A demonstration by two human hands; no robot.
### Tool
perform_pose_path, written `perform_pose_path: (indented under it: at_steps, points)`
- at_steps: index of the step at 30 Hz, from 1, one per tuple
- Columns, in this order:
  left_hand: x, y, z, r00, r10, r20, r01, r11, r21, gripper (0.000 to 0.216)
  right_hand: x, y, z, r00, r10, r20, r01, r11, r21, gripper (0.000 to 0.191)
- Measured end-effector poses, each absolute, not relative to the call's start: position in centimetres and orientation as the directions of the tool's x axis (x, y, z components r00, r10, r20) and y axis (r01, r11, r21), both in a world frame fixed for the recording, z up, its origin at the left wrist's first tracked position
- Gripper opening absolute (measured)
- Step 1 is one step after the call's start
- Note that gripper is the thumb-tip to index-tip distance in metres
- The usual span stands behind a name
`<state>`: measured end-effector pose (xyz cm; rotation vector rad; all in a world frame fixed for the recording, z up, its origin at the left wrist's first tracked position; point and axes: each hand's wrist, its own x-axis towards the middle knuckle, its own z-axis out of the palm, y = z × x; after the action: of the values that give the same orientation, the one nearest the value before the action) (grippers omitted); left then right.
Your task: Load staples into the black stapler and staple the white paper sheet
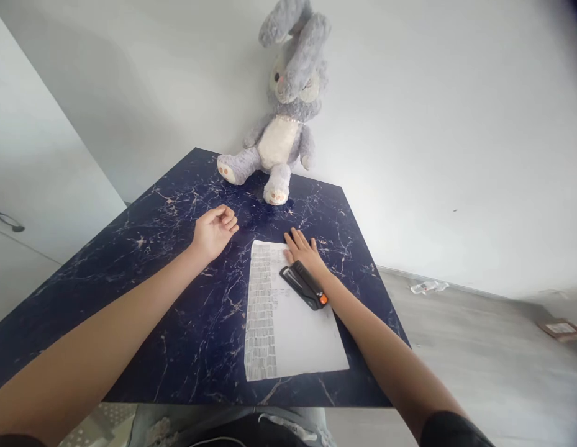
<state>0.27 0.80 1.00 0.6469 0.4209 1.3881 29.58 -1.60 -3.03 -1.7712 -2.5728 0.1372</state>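
My left hand rests on the dark blue table, its fingers curled in; I see nothing in them. Flat at the top right corner of a sheet of paper, my right hand lies with its fingers stretched out, partly on the sheet and partly on the table. A black stapler with an orange tip lies slantwise on the paper, against the inner side of my right hand and wrist. Dense rows of print or writing run down the sheet's left side; most of its right side is blank.
A large grey plush rabbit sits at the table's far edge, against the white wall. On the left is a white cabinet with a dark handle. Clear crumpled plastic and a brown package lie on the grey floor at right.
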Motion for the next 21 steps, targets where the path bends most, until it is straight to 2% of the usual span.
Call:
perform_pose_path:
  at_steps: [8,15,18,21]
  points:
    - [-3.1,2.3,1.2,-0.056,0.993,0.107,-0.767,-0.111,0.632,0.014,17.3,-0.1,-2.1,-0.445,0.894,0.055,0.871,0.446,-0.204,0.067]
    - [-3.1,2.5,0.6,-0.041,0.992,0.118,-0.744,-0.109,0.659,0.014,15.5,0.0,-1.5,-0.458,0.886,0.065,0.85,0.459,-0.26,0.063]
    - [-2.7,2.6,0.3,-0.044,0.993,0.112,-0.664,-0.113,0.739,0.015,18.0,-0.1,-0.9,-0.428,0.897,0.113,0.84,0.441,-0.315,0.071]
    - [-1.9,2.6,-0.2,-0.05,0.991,0.124,-0.429,-0.134,0.893,0.015,22.2,-0.4,-0.9,-0.388,0.911,0.14,0.83,0.411,-0.377,0.077]
